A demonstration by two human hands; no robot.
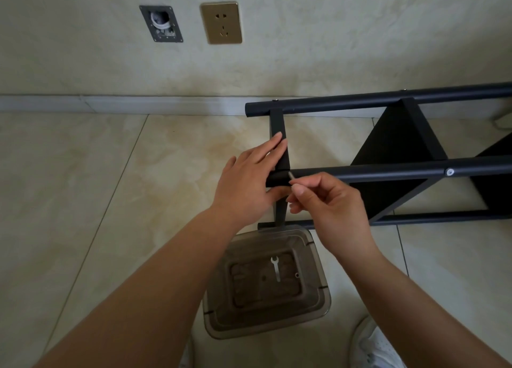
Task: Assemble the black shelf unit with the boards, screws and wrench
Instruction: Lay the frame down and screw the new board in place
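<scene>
Black shelf unit [393,157] on its side on floor, boards between round poles; small silver wrench [275,268] flat in tub.

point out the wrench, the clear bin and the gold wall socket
wrench [276,268]: head view, on its shaft
clear bin [318,259]: head view, on its right wall
gold wall socket [221,22]: head view, on its faceplate

A tiled floor [83,201] carries the shelf unit [401,157] and a plastic bin [219,320].
</scene>
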